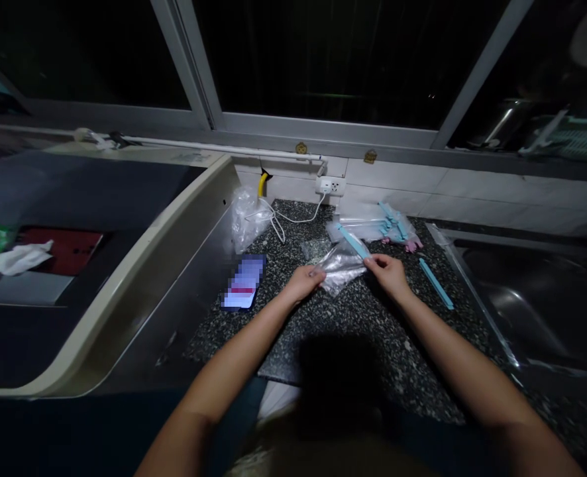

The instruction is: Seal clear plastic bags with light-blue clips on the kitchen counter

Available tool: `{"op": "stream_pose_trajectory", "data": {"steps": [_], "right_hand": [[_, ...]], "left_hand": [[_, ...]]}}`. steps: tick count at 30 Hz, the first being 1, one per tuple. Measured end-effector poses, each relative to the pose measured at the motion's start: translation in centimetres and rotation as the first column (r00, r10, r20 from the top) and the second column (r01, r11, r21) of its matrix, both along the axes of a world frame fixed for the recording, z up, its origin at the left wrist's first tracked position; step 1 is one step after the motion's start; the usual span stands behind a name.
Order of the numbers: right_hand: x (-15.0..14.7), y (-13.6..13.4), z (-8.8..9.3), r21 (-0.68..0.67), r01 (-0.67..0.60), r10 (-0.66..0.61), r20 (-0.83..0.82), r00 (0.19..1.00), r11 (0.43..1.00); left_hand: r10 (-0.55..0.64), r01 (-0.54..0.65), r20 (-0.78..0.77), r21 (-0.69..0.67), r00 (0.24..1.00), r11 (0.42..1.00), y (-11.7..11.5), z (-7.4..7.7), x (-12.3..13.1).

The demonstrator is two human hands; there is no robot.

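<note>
Head view: the left hand point(302, 281) and the right hand point(389, 273) are holding one clear plastic bag point(342, 266) between them, just above the speckled dark countertop point(373, 318). The left-hand fingers are pinching together on the bag's left edge; the right-hand fingers are closing together on its right edge, near a light blue sealing strip point(353, 242) that is running along the bag's upper side. The bag is sitting near the middle of the countertop, in front of the person. A second light blue strip point(436, 283) is lying loose on the counter just to the right of the right hand, apart from it. Behind the bag, a pile of further clear bags with blue strips point(390, 224) is resting near the tiled wall. A phone point(244, 282) with a lit screen is lying to the left of the left hand, close to it but not touching. A crumpled clear bag point(246, 222) is standing behind the phone, beside a white cable point(293, 216) leading to a wall socket point(330, 185). A steel sink point(536, 298) is occupying the right side.
</note>
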State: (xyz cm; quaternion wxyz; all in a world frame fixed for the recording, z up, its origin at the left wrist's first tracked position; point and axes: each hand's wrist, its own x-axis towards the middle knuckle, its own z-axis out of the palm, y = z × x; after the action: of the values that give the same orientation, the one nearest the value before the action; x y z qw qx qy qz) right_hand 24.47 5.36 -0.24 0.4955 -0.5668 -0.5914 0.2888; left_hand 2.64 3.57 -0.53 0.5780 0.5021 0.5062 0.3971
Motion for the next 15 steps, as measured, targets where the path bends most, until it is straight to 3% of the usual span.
{"op": "stream_pose_trajectory", "data": {"steps": [3, 7, 11, 15], "right_hand": [[1.0, 3.8, 0.9, 0.041, 0.093, -0.094, 0.034, 0.995, 0.995], [2.8, 9.1, 2.6, 0.048, 0.322, -0.326, 0.158, 0.932, 0.945], [4.4, 12.1, 4.0, 0.02, 0.458, -0.449, 0.242, 0.86, 0.889], [4.9, 12.8, 4.6, -0.07, 0.616, -0.524, 0.455, 0.72, 0.785]], "left_hand": [[0.078, -0.078, 0.015, 0.025, 0.997, 0.997, 2.5, 1.5, 1.2], [0.131, -0.13, -0.008, 0.054, 0.991, 0.99, 5.0, 2.8, 2.7], [0.136, -0.111, -0.132, 0.186, 0.982, 0.976, 6.5, 2.5, 3.0], [0.204, -0.129, -0.251, 0.286, 0.946, 0.949, 7.7, 2.0, 0.8]]}}
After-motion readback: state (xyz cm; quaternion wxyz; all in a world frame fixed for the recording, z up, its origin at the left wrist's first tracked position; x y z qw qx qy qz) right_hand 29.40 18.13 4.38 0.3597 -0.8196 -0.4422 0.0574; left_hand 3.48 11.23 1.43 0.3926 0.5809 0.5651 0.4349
